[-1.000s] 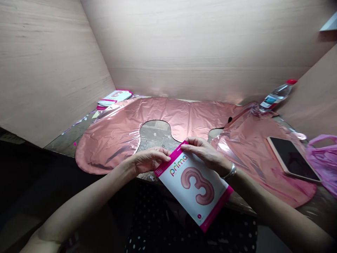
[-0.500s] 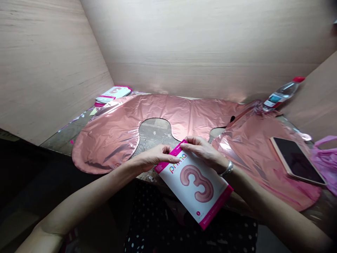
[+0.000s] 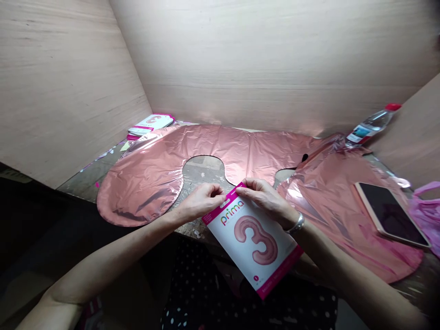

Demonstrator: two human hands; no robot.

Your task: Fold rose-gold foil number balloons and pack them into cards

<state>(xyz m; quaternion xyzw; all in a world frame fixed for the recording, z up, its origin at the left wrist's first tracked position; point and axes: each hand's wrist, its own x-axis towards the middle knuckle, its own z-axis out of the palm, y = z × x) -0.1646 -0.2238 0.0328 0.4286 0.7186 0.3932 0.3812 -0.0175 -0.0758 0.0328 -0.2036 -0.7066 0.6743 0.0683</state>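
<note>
A flat white and pink balloon packet [image 3: 252, 243], printed "prima" with a pink number 3, is tilted in front of me over the near table edge. My right hand [image 3: 263, 195], with a silver bangle at its wrist, pinches the packet's upper right corner. My left hand [image 3: 206, 199] has its fingers closed at the pink top edge, by the hang hole; its fingertips are partly hidden. Behind the packet lies a large flat rose-gold foil balloon [image 3: 147, 174], spread across the table and shaped like a 3.
Several similar packets [image 3: 153, 123] are stacked at the back left. A phone [image 3: 392, 213] lies on the foil at the right, beside a pink plastic bag [image 3: 426, 208]. A red-capped bottle [image 3: 373, 124] leans at the back right. Wooden panels [image 3: 261, 64] enclose the table.
My left thumb has drawn back from the packet's face to its top edge, uncovering the printed word and hang hole. My right hand keeps its grip. The view has shifted slightly.
</note>
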